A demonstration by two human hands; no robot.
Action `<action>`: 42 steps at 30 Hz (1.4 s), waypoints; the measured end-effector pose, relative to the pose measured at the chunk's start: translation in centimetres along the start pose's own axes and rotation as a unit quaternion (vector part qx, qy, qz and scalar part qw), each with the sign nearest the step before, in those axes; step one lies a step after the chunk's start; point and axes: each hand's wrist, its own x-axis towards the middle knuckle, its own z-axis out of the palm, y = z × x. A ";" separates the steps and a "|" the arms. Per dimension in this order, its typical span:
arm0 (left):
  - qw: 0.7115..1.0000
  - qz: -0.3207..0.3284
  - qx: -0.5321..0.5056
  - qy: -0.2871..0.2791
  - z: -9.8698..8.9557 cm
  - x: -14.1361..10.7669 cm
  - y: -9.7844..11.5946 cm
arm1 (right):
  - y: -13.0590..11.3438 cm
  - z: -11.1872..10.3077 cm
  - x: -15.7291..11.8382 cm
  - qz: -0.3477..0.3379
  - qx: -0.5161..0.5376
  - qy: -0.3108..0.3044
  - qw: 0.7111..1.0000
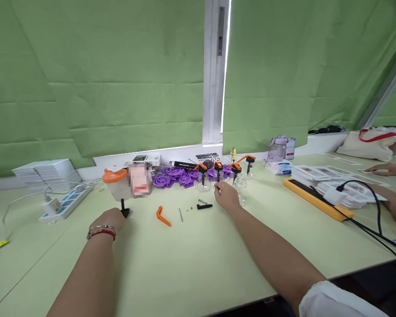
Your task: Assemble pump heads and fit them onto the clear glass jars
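My left hand [109, 221] is closed around a black part [125, 212] with an upright stem, left of the loose pieces. My right hand [225, 195] is closed beside the glass jars; its fingertips are too small to show what they pinch. Between the hands lie an orange bent lever [163, 216], a metal pin [181, 215], a small spring [203, 201], tiny bits and a black piece [204, 206]. Just behind my right hand stand several glass jars with black and orange tops [218, 166]. One clear jar [242, 193] touches or nearly touches that hand.
Purple plastic parts [174, 177] lie behind, near an orange-lidded cup [115, 182]. A white power strip [67, 202] is left, a yellow one [317, 199] right. Another person's hands [387, 169] are among printed cards [317, 172] at the far right.
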 end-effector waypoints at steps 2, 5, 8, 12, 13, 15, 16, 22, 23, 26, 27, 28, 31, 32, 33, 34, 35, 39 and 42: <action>1.000 0.004 0.008 -0.009 -0.1 -0.2 0.1 | -0.3 0.3 0.2 0.021 0.015 -0.019 0.999; 1.000 0.000 0.013 -0.014 -0.2 -0.7 0.2 | -1.1 1.0 0.9 0.042 0.045 -0.030 0.998; 1.000 -0.012 0.012 -0.003 -0.3 -1.1 0.3 | -2.0 2.0 2.6 0.036 0.055 -0.026 0.997; 1.000 -0.011 0.012 0.025 -0.2 -0.9 -0.3 | -2.5 3.4 5.7 0.088 0.080 -0.029 0.993; 1.000 -0.008 0.012 0.025 0.0 -0.7 -0.5 | -2.4 3.8 6.4 0.109 0.090 -0.029 0.990; 1.000 -0.002 0.011 0.017 0.4 0.0 -1.1 | -2.2 4.6 7.5 0.140 0.102 -0.033 0.984; 1.000 0.001 0.010 0.011 0.7 0.4 -1.4 | -2.1 4.9 7.8 0.148 0.105 -0.037 0.983; 1.000 0.005 0.002 -0.027 1.8 1.7 -1.9 | -2.2 5.1 7.9 0.158 0.102 -0.023 0.982; 0.999 0.003 0.001 -0.035 1.8 1.7 -1.8 | -2.5 4.7 7.8 0.155 0.103 -0.016 0.982; 0.999 0.002 0.002 -0.051 1.5 1.2 -1.4 | -3.7 2.8 7.3 0.130 0.111 0.005 0.985; 0.999 0.005 0.003 -0.054 1.3 1.0 -1.3 | -4.1 2.0 7.0 0.115 0.117 0.014 0.986; 0.998 0.010 0.004 -0.057 1.0 0.8 -1.3 | -4.6 1.1 6.7 0.100 0.127 0.024 0.987; 0.999 0.021 0.008 -0.044 -0.1 0.0 -0.9 | -6.0 -1.7 5.0 0.061 0.147 0.029 0.987; 1.000 0.019 0.007 -0.022 -0.6 -0.5 -0.5 | -6.5 -2.6 4.3 0.053 0.152 0.024 0.987; 1.000 0.018 0.001 0.007 -1.2 -1.1 0.1 | -7.0 -3.4 3.5 0.041 0.159 0.015 0.986; 0.999 0.021 -0.016 0.045 -1.7 -2.0 0.9 | -7.6 -4.1 2.6 0.029 0.161 0.002 0.986; 0.995 0.032 -0.046 0.084 -2.2 -3.1 1.9 | -8.3 -4.6 1.7 0.021 0.159 -0.010 0.987; 0.881 0.295 -0.370 0.012 -2.6 -9.1 7.4 | -11.7 -5.8 -2.4 0.019 0.100 -0.080 0.992; 0.772 0.378 -0.502 -0.096 -1.1 -13.1 10.8 | -13.9 -5.6 -5.4 -0.014 0.050 -0.102 0.993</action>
